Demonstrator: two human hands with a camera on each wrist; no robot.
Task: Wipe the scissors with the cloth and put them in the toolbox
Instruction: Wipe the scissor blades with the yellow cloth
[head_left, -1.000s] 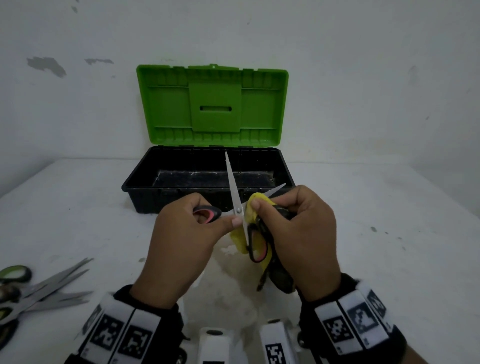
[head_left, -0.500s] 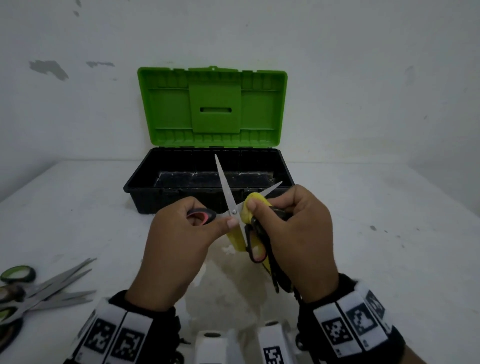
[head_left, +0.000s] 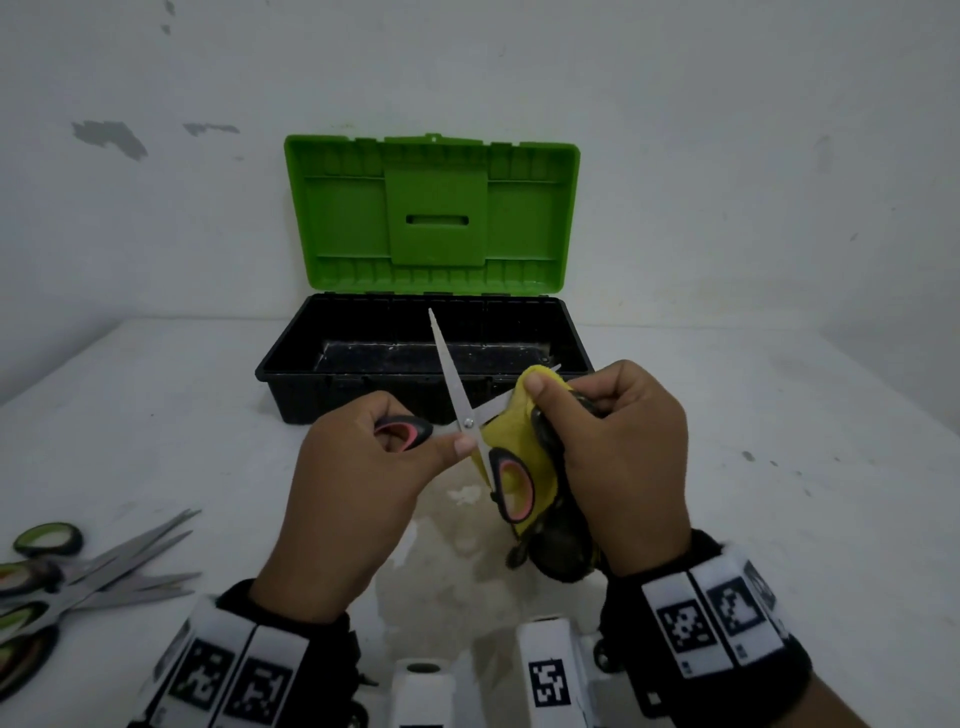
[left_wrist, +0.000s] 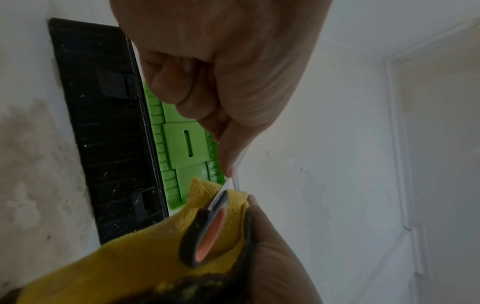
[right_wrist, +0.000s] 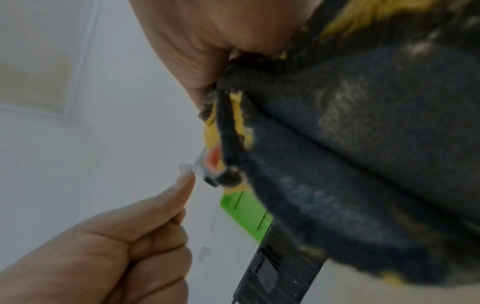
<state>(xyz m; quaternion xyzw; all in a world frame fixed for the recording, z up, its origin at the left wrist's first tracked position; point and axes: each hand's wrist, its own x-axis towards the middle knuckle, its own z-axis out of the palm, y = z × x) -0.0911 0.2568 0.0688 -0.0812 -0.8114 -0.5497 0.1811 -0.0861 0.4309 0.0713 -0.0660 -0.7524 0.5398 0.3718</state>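
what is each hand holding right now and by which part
The left hand grips the open scissors by one red-and-black handle loop. The right hand pinches the yellow cloth folded over one blade.

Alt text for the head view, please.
Left hand holds open scissors by one handle while right hand wipes a blade with a yellow cloth, before an open toolbox; spare scissors lie left.

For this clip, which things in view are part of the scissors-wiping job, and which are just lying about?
In the job:
- scissors, blades open, one handle gripped by the left hand
- yellow cloth, pinched over one blade by the right hand
- toolbox, lid up

Lying about:
- spare scissors piled at the table's left edge
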